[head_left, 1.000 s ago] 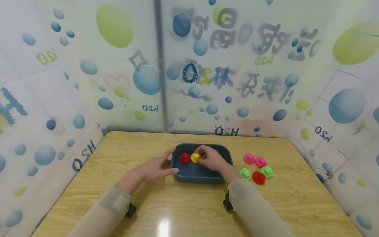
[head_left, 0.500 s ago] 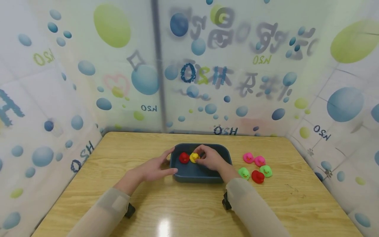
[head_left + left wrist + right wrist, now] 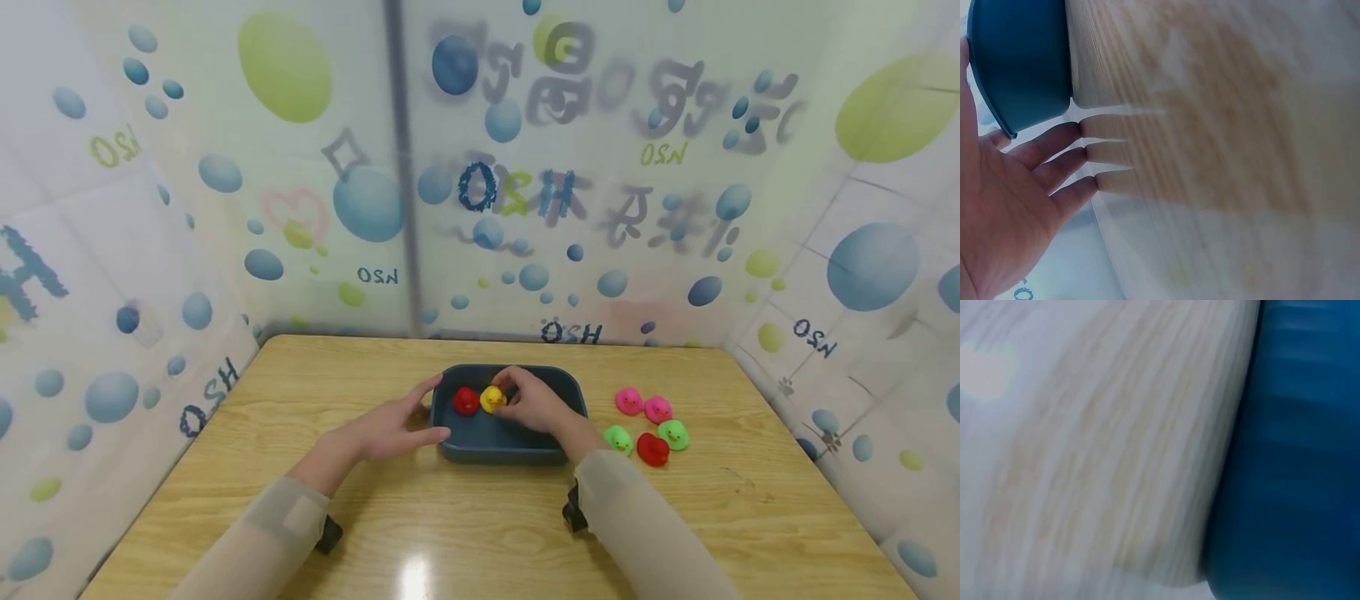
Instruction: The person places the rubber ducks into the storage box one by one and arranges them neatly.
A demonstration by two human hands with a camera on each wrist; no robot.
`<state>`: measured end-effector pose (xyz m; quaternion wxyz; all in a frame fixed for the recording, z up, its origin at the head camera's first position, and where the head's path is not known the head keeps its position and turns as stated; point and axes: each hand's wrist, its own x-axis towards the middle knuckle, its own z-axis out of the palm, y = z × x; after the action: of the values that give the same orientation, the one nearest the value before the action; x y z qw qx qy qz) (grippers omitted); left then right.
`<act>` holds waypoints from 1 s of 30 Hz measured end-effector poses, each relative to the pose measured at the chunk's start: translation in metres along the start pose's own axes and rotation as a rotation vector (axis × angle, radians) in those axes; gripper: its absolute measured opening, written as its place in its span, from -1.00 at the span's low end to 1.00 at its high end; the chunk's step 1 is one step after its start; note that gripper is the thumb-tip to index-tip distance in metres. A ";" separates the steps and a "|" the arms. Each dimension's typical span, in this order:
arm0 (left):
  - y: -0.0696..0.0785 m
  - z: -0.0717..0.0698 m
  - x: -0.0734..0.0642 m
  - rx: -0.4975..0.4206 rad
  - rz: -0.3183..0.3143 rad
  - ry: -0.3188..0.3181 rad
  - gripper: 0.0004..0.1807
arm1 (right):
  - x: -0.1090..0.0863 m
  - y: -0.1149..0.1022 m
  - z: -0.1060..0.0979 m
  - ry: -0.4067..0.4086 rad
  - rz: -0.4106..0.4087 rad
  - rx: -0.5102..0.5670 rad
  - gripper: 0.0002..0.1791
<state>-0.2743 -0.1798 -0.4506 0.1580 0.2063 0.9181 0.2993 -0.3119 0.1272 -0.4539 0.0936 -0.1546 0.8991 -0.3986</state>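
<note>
- Well, biggest of all, I see the back wall, with blue and green dots.
- Below it is a wooden table.
- A dark blue tub sits on the table.
- I see the left hand at the tub's left end, fingers spread apart.
- The right hand reaches in and pinches a yellow duck.
- Right of the tub are two pink ducks, two green ducks and one red duck.
- Inside the tub, I see another red duck just left of the yellow one.
</note>
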 end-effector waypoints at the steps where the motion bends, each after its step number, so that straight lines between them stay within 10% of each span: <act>1: 0.000 0.000 0.000 0.000 0.000 -0.001 0.10 | 0.000 0.000 -0.001 0.000 0.003 0.003 -0.53; 15: 0.000 0.001 -0.001 0.009 -0.005 -0.002 0.10 | -0.033 0.002 -0.038 0.017 -0.080 0.015 -0.54; 30: 0.001 0.001 0.000 -0.001 0.000 -0.002 0.10 | -0.112 0.041 -0.096 0.130 -0.072 -0.004 -0.62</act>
<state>-0.2735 -0.1790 -0.4510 0.1588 0.2066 0.9177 0.2998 -0.2431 0.2588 -0.4159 0.0202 -0.1609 0.8979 -0.4092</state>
